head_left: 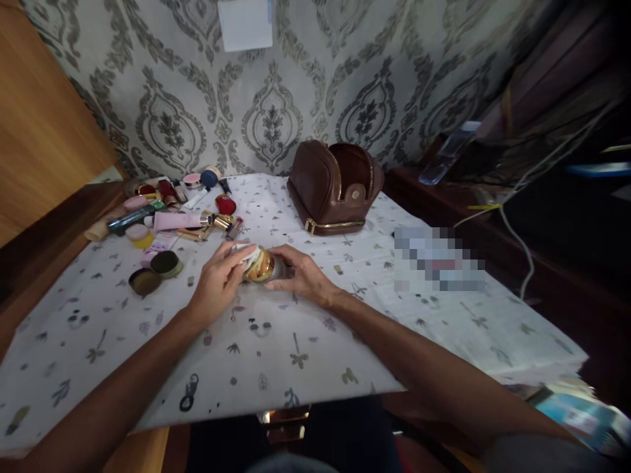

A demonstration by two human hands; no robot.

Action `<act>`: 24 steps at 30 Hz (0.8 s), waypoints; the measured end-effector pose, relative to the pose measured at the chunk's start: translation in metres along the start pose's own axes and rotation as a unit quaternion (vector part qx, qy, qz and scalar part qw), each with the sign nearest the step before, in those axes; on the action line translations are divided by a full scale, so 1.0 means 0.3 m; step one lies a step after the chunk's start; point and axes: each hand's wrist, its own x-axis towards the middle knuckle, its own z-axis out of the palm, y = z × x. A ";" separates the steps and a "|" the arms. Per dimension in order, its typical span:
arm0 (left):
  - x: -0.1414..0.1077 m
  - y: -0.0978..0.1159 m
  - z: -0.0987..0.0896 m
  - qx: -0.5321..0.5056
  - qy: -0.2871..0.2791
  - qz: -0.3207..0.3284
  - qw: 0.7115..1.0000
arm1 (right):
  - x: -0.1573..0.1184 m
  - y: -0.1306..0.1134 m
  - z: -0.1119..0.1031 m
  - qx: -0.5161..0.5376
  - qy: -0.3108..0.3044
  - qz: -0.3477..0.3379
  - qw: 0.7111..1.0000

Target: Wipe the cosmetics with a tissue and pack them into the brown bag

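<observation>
Both hands meet around a small cosmetic jar (260, 268) with a gold band and a yellow-orange part, tilted just above the cloth. My right hand (303, 272) is closed around its right end, thumb below and fingers above. Pressed under the fingers of my left hand (221, 276) is a crumpled white tissue (250, 253), which lies against the jar's left side. Part of the jar is hidden by the fingers. Left of my left hand are a round dark green tin (166, 263) and a similar open, round piece (144, 281).
Several cosmetics, among them a pink tube (177, 221) and a red compact (225, 204), lie at the back left. An unzipped brown leather bag (325, 190) stands at the back. A blurred-out item (438, 259) lies right; a white cable (522, 246) hangs beyond the table edge.
</observation>
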 end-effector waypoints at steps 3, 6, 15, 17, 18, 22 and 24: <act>0.003 -0.014 -0.010 0.001 -0.014 -0.030 0.999 | -0.001 0.000 0.001 0.013 -0.001 0.014 1.000; 0.007 -0.010 -0.024 0.004 -0.036 -0.066 0.997 | -0.001 0.003 0.003 0.029 0.001 0.025 0.999; 0.006 0.005 -0.018 0.005 -0.013 -0.001 1.000 | -0.006 0.010 0.001 -0.011 0.008 -0.014 1.000; 0.007 0.007 -0.014 0.004 -0.007 0.011 1.000 | -0.007 0.007 -0.001 -0.022 0.006 -0.028 0.999; 0.008 0.007 -0.013 0.002 -0.008 0.005 1.000 | -0.007 0.006 -0.001 -0.026 0.004 -0.033 0.999; 0.017 0.007 -0.024 -0.012 -0.047 -0.075 0.996 | -0.006 0.008 0.001 -0.030 0.003 -0.049 0.998; 0.022 0.007 -0.032 -0.032 -0.062 -0.116 0.991 | -0.006 0.010 0.003 -0.027 0.006 -0.058 0.998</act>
